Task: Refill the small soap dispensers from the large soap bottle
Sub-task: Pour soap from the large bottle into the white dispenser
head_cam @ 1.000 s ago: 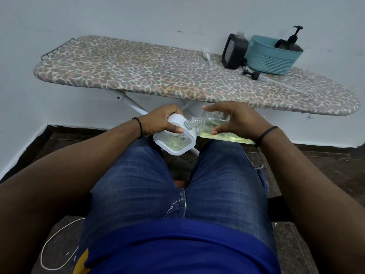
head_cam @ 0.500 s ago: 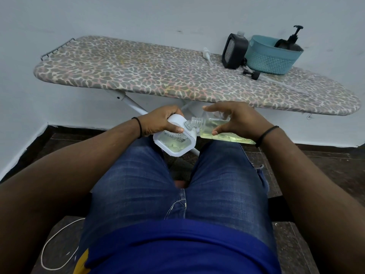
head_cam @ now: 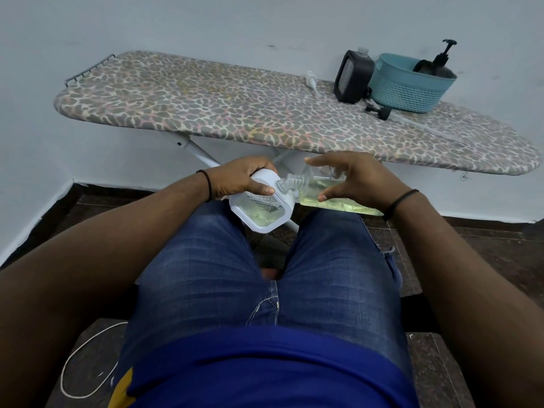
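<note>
Above your denim-clad knees, your left hand (head_cam: pixel 235 179) grips a white-framed small dispenser (head_cam: pixel 260 209), its clear window showing pale yellow soap. Your right hand (head_cam: pixel 357 178) wraps the large soap bottle (head_cam: pixel 321 192), lying nearly level, ribbed neck pointing left into the dispenser's mouth. Beyond, on the leopard-print ironing board (head_cam: pixel 235 113), a black dispenser (head_cam: pixel 353 76) stands beside a teal woven basket (head_cam: pixel 409 86) holding a black pump bottle (head_cam: pixel 440 61).

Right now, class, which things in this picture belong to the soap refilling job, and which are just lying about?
Part of the job: white dispenser in the left hand; big soap bottle in the right hand; black dispenser; loose pump.

Lying about: ironing board; teal basket; white cord on the floor.
</note>
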